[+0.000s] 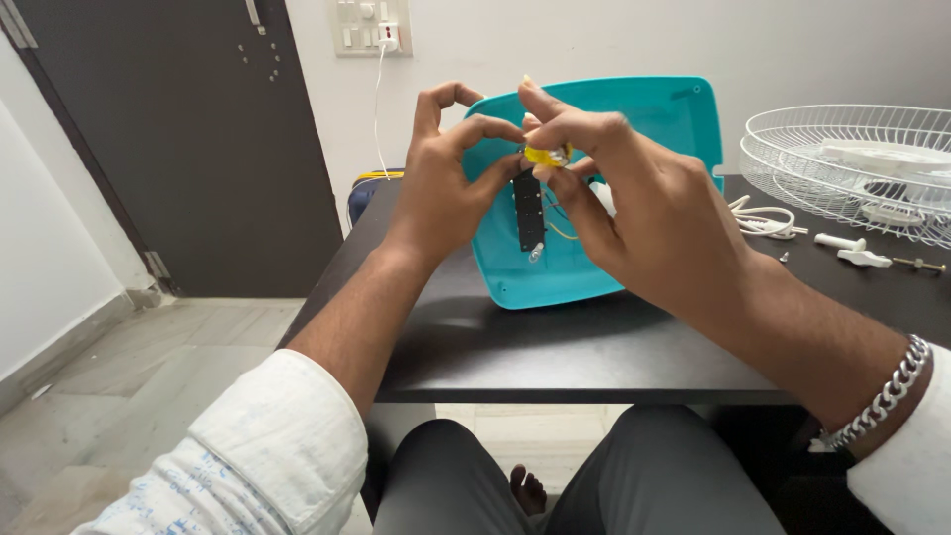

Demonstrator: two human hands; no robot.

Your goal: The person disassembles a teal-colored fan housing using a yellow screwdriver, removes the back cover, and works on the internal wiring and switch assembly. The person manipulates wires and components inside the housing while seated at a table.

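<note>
2 hands (pixel 555 188) raised, fingertips around yellow part (pixel 546 156)

Both forearms are bare from wrist to near the elbow. The left sleeve (pixel 272 446) is white cloth, rolled or pushed up into a thick cuff, with a faint pale blue print on the part nearest the camera. The right sleeve (pixel 906 466) is white too, seen only at the picture's edge. A chunky silver chain bracelet (pixel 882 396) circles the right wrist. The legs wear dark grey trousers (pixel 555 476), and a bare foot (pixel 527 488) shows between the knees.
</note>
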